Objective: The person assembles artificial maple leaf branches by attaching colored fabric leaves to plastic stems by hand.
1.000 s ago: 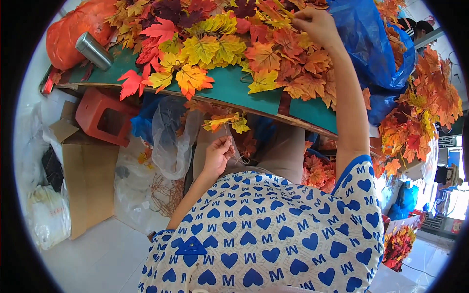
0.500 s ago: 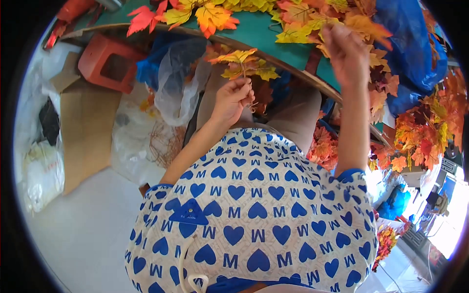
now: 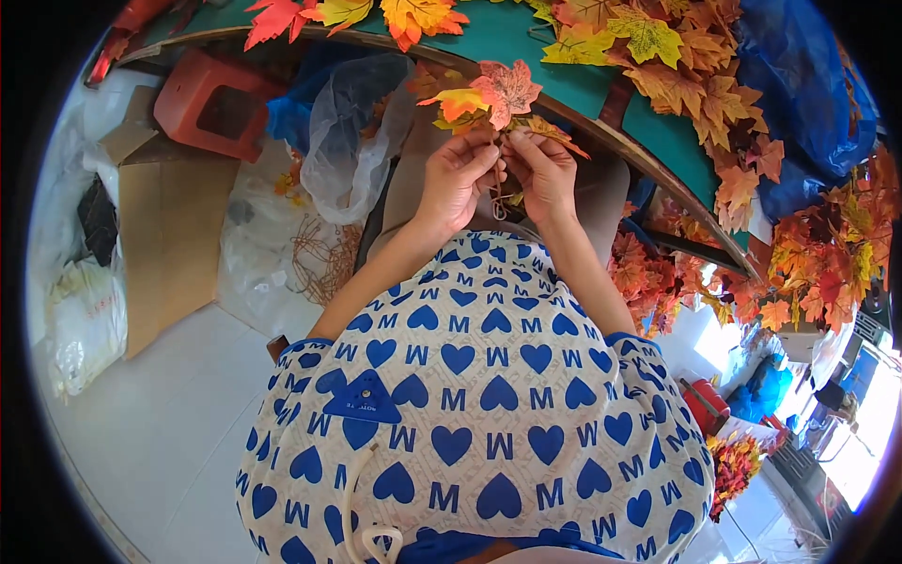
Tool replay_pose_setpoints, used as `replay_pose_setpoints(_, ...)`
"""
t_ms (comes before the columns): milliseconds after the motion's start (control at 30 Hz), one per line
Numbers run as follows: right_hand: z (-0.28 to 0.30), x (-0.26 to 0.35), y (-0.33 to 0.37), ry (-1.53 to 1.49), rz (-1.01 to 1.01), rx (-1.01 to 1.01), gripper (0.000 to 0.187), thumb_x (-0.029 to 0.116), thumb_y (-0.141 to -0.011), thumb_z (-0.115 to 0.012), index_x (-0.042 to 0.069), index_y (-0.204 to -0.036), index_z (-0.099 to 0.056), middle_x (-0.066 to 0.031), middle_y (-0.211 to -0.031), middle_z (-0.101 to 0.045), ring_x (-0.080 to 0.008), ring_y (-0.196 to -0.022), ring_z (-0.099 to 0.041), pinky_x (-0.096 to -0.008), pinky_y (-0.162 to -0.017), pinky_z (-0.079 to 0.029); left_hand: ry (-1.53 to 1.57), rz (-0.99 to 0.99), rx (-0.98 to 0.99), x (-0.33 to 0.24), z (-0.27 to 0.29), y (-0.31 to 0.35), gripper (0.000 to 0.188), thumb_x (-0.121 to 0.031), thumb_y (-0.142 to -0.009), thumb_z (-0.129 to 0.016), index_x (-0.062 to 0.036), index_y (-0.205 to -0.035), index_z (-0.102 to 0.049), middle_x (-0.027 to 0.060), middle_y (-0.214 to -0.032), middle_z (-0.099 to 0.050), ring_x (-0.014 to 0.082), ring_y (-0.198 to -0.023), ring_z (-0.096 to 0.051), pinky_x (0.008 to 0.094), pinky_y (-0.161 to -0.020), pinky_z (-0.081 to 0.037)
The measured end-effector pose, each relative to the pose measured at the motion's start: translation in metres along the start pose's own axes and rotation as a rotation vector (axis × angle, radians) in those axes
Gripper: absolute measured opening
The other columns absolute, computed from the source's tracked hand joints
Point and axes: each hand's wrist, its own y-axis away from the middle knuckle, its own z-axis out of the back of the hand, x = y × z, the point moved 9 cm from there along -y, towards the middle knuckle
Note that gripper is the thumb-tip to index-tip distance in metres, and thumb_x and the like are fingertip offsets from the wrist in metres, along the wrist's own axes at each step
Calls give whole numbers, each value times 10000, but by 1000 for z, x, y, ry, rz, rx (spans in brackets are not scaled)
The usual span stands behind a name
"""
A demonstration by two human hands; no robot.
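Observation:
Before my lap, my two hands meet at the stems of a small bunch of artificial maple leaves. My left hand (image 3: pixel 457 184) is closed, pinching the brown stems between thumb and fingers. Beside it my right hand (image 3: pixel 545 177) pinches the stem of a reddish-pink maple leaf (image 3: pixel 508 92) at the same spot. Yellow-orange leaves (image 3: pixel 458 102) of the bunch show behind and to the left of that leaf. Thin stem ends (image 3: pixel 501 205) hang in a loop below the fingers, which partly cover where the stems join.
A green-topped table (image 3: pixel 512 52) with a curved wooden edge crosses the far side. Leaves (image 3: pixel 691 70) pile at its right, by blue plastic (image 3: pixel 803 103). At left are a red stool (image 3: pixel 214 105), a cardboard box (image 3: pixel 174 240) and clear plastic bags (image 3: pixel 352 141).
My right hand has come from the leaf pile on the table down to my left hand, bringing a reddish-pink leaf to the bunch. The bunch has shifted slightly right.

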Motion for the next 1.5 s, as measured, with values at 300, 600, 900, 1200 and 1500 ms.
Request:
replay_pose_setpoints(300, 4, -10, -4, -9, -50, 16, 125, 54, -794, -670, 2, -903, -638, -61, -785, -655, -118, -674, -629, -197, -608, -514, 2, -8, -48, 0, 3, 0, 208, -10, -844, -604, 13, -1045, -554, 67, -829, -625, 142, -692, -622, 250, -634, -535)
replay_pose_setpoints(600, -1, -10, -1, -1, -38, 88, 130, 27, -797, -657, -26, -912, -627, -60, -790, -643, -119, -657, -619, -213, -608, -515, -26, -21, -66, 0, 7, 0, 210, -4, -840, -606, 11, -1044, -558, 60, -827, -616, 140, -697, -619, 251, -632, -535)
replay_pose_setpoints(900, -7, -5, 5, 153, 22, 163, 104, 3, -812, -638, -46, -904, -632, -52, -765, -647, -95, -591, -590, -195, -566, -470, -51, 18, -63, 8, 12, -2, 163, 16, -845, -583, 4, -1007, -586, 73, -870, -631, 139, -713, -608, 259, -633, -533)
replay_pose_setpoints(1200, -10, -3, 5, 278, 69, 233, 99, 0, -824, -623, -25, -918, -605, -56, -823, -640, -92, -703, -590, -227, -633, -478, -133, 36, -85, 10, 24, -8, 155, 26, -846, -564, 4, -996, -596, 123, -990, -650, 120, -692, -592, 251, -635, -520)
replay_pose_setpoints(1500, 23, -65, -6, 751, 70, 444, 294, 92, -921, -499, -27, -1190, -498, -51, -903, -630, -90, -748, -550, -215, -631, -455, 21, -29, -173, -11, 47, -41, 118, 8, -827, -605, -12, -942, -580, 82, -828, -607, 192, -704, -621, 312, -648, -550)
